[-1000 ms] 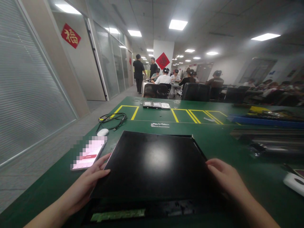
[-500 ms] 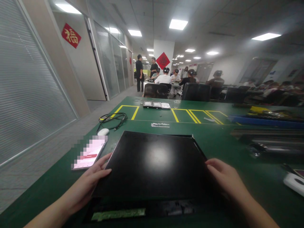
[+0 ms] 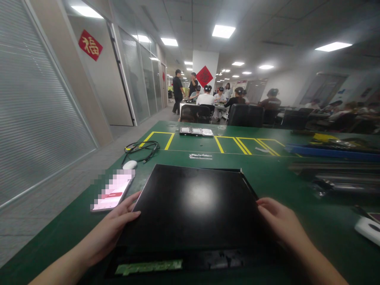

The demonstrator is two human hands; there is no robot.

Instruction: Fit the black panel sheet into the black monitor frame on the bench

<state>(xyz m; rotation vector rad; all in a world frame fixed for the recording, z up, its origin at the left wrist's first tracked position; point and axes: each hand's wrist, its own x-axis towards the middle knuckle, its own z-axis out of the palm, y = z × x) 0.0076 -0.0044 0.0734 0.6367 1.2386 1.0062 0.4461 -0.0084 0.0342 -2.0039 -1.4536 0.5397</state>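
A flat black metal cover panel (image 3: 192,206) lies on top of a low chassis (image 3: 154,268) on the green table (image 3: 267,174). A green circuit board shows in the gap at the chassis's near edge. My left hand (image 3: 111,231) grips the panel's left edge, thumb on top. On the right edge rests my right hand (image 3: 280,223), its fingers curled over the side. Both hands hold the panel.
A phone (image 3: 111,194) with a lit screen lies left of the panel, with a white mouse (image 3: 130,164) and black cables (image 3: 142,148) beyond. Small drives (image 3: 196,131) sit at the far edge. Metal parts (image 3: 335,176) and a white device (image 3: 368,229) lie right. People sit behind.
The black panel has slid a little away from me, showing more of the chassis's near edge. My hands moved with it.
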